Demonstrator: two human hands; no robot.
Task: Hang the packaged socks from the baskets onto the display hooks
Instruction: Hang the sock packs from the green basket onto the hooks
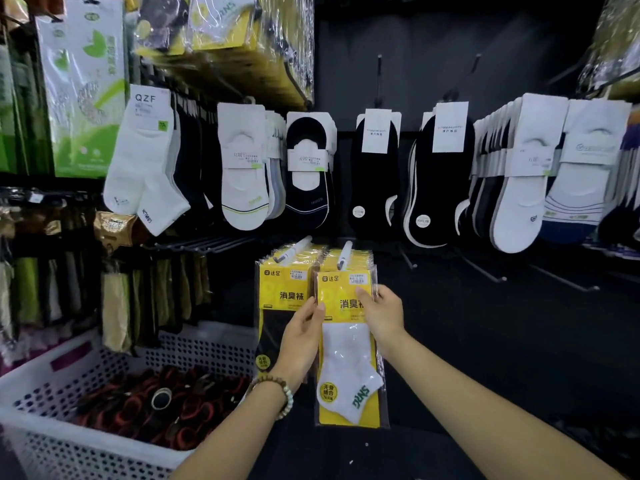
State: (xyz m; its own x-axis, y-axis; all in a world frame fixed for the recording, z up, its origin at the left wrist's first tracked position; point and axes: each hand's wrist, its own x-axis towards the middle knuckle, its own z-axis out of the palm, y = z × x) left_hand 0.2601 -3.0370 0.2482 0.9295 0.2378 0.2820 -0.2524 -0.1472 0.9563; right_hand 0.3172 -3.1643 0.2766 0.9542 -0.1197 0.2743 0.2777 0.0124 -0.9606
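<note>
Both hands hold one yellow sock pack (346, 358) upright in front of the lower row of the display, near the middle of the scene. The left hand (304, 323), with a bead bracelet (281, 393) on its wrist, pinches the pack's left edge: the thumb lies on the front and the curled fingers go behind. The right hand (381, 313) pinches the right edge the same way, its thumb pressed on the yellow card near the top and its fingers wrapped round the back. A white ankle sock with green lettering shows through the clear wrap. The pack's top edge sits right at the white-tipped hook (344, 254), against a stack of matching packs (349, 263) hanging there. Whether the pack's hole is on the hook cannot be told. Just to the left, a second stack of yellow packs (280, 296) holding dark socks hangs from its own hook (294, 249). On the far wall above, a row of loose-carded socks hangs: white ankle socks (145, 161) at the left, black low-cut socks (374, 174) in the middle and white low-cut socks (523, 174) at the right. Near left stands a white perforated basket (52, 393) holding dark goods (156, 403) with red and black bands. To the right of the hands, thin metal hooks (485, 271) stick out from the dark panel.
</note>
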